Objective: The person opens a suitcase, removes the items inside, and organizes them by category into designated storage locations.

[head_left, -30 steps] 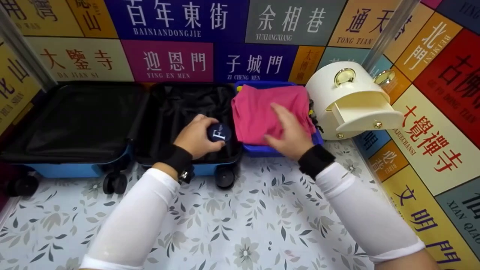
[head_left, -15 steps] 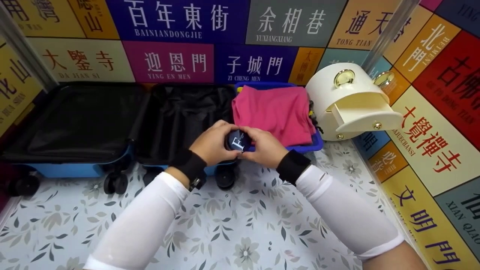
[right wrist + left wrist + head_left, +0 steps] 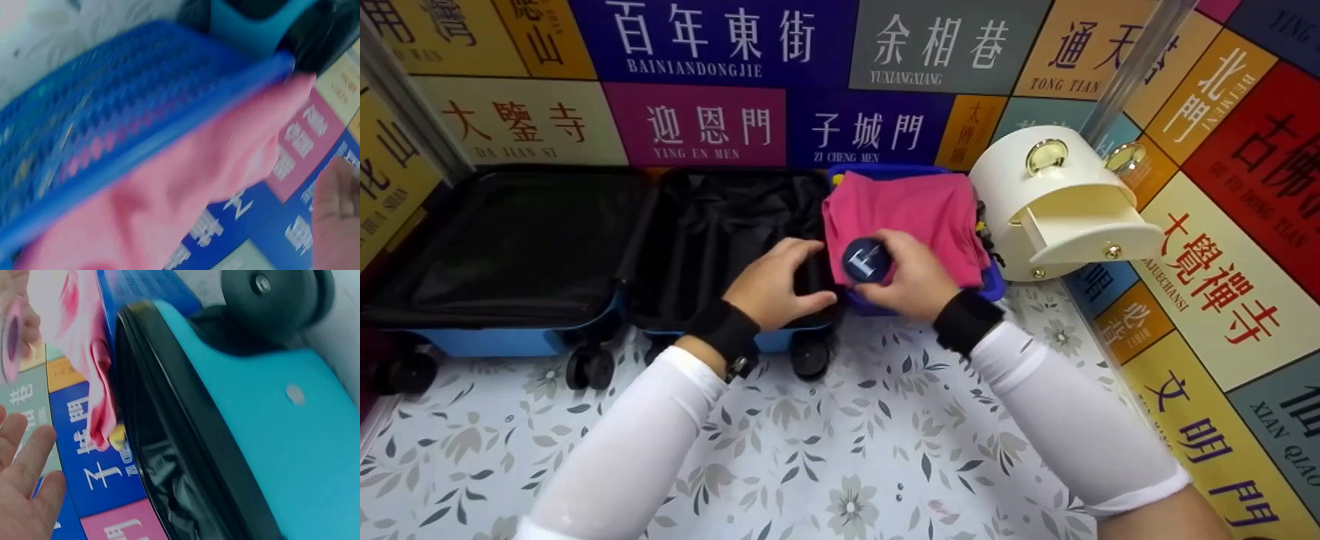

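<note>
A small round dark blue object (image 3: 864,261) with a white letter F on top is pinched between the thumb and fingers of my right hand (image 3: 916,276). It is above the front left part of a folded pink cloth (image 3: 926,214). The cloth lies in a blue slatted basket (image 3: 146,95). My left hand (image 3: 771,286) holds nothing, thumb and fingers spread apart, over the front right of the open black-lined suitcase half (image 3: 716,225). In the left wrist view, the round object (image 3: 10,340) shows a pink rim, partly cut off by the frame edge.
Another black-covered suitcase half (image 3: 510,240) with blue sides lies at the left. A cream drum-shaped box (image 3: 1020,180) with its drawer (image 3: 1095,240) pulled out stands right of the basket. A suitcase wheel (image 3: 810,356) sticks out in front over the floral surface (image 3: 851,450).
The round object has passed from my left hand to my right hand, moving right from the suitcase to above the pink cloth. My left hand has let go and drawn slightly back left.
</note>
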Motion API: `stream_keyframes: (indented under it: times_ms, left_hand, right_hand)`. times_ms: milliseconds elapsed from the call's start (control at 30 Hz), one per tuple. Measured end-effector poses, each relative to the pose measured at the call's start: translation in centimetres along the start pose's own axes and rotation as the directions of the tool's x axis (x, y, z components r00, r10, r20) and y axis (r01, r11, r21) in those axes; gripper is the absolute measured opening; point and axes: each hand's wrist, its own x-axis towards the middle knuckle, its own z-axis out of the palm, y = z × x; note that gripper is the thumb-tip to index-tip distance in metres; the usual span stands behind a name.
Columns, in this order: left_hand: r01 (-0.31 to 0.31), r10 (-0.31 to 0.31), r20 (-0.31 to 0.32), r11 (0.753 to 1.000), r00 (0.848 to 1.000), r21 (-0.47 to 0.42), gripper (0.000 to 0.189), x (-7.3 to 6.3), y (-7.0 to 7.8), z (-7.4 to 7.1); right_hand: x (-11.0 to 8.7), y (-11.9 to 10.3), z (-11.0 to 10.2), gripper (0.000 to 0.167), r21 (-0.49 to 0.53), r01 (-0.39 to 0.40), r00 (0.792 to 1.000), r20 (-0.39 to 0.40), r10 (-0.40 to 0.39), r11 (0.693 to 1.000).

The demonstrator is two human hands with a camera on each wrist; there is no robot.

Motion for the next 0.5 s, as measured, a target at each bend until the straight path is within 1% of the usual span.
stream_keyframes:
  times_ms: [67,100,167,233,333,400,500]
  left_hand:
    - [0.04,-0.04,-0.01,0.999,0.999,0.033,0.084,-0.3,-0.8,-0.5]
    - [0.064,-0.064,-0.013,0.997,0.998,0.049,0.086,-0.6,-1.3,-0.8]
    - [0.107,-0.106,-0.026,0.991,0.994,0.078,0.088,-1.1,-2.4,-1.4]
    - [0.153,-0.148,-0.045,0.982,0.988,0.108,0.089,-1.6,-3.7,-1.9]
    - [0.206,-0.197,-0.076,0.968,0.977,0.145,0.089,-2.4,-5.8,-2.4]
    - [0.237,-0.223,-0.097,0.957,0.97,0.167,0.089,-2.9,-7.2,-2.7]
    - [0.277,-0.257,-0.125,0.942,0.958,0.191,0.089,-3.5,-8.7,-3.1]
  right_hand:
    - [0.1,0.9,-1.9,0.069,-0.015,-0.055,0.996,-0.071,0.054,0.998]
    - [0.2,1.4,-3.0,0.068,-0.02,-0.086,0.99,-0.11,0.083,0.996]
    - [0.2,2.8,-5.4,0.068,-0.039,-0.16,0.972,-0.181,0.15,0.986]
    - [0.1,4.1,-8.0,0.069,-0.049,-0.254,0.942,-0.24,0.235,0.966]
    - [-0.5,6.1,-11.8,0.072,-0.076,-0.393,0.885,-0.3,0.355,0.916]
    - [-1.1,7.3,-14.1,0.073,-0.107,-0.464,0.851,-0.332,0.408,0.88]
    - [-2.0,9.0,-16.6,0.078,-0.157,-0.528,0.813,-0.379,0.443,0.835]
